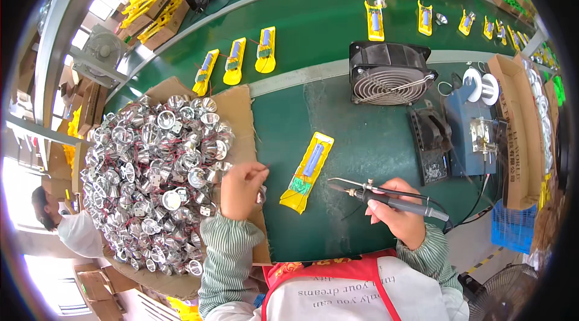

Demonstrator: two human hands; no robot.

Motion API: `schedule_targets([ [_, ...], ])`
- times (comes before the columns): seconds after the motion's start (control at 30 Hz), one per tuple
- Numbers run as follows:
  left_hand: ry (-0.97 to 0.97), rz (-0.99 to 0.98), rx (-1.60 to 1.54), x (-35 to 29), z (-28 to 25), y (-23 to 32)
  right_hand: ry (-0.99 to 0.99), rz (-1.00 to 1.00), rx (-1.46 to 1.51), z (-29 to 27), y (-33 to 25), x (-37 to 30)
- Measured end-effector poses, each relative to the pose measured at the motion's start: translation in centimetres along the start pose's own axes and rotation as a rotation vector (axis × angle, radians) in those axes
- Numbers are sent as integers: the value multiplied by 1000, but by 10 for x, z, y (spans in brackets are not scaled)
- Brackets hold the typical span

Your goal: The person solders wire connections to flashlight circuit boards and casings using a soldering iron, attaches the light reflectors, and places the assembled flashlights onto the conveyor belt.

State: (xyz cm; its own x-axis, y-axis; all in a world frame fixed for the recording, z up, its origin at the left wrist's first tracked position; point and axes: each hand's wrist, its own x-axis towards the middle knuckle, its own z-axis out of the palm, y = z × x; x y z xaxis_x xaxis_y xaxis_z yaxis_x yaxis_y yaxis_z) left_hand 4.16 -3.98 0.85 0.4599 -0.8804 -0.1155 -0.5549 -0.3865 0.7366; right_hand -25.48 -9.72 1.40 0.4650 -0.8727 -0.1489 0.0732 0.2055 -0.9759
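Observation:
My right hand grips a soldering iron with a dark handle and a thin metal wire-feed tube along its top. Its tip points left, toward a yellow plastic housing on the green bench. In that housing lie a blue cylindrical battery and a small green circuit board with thin wires; the tip is apart from the board. My left hand is left of the housing, thumb and fingertips pinched together; what they hold is too small to tell. A shiny reflector edge shows beside that hand.
A big heap of silvery lamp reflectors with red wires lies on cardboard at left. Ahead stand a black fan and a blue soldering machine with solder spools. Beyond, more yellow housings lie along a green belt.

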Motion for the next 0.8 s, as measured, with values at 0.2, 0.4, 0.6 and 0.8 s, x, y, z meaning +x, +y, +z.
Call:
schedule_targets([
  [0.2,-93,-38,-98,-36,21,6,-113,-23,-18,10,-4,7],
  [0.4,-46,165,37,-43,36,5,-185,-5,-16,20,3,13],
  [0.6,-22,148,22,-43,38,4,-199,47,-11,27,11,20],
  [0.8,-7,150,26,-44,38,3,-211,93,-18,30,13,23],
])
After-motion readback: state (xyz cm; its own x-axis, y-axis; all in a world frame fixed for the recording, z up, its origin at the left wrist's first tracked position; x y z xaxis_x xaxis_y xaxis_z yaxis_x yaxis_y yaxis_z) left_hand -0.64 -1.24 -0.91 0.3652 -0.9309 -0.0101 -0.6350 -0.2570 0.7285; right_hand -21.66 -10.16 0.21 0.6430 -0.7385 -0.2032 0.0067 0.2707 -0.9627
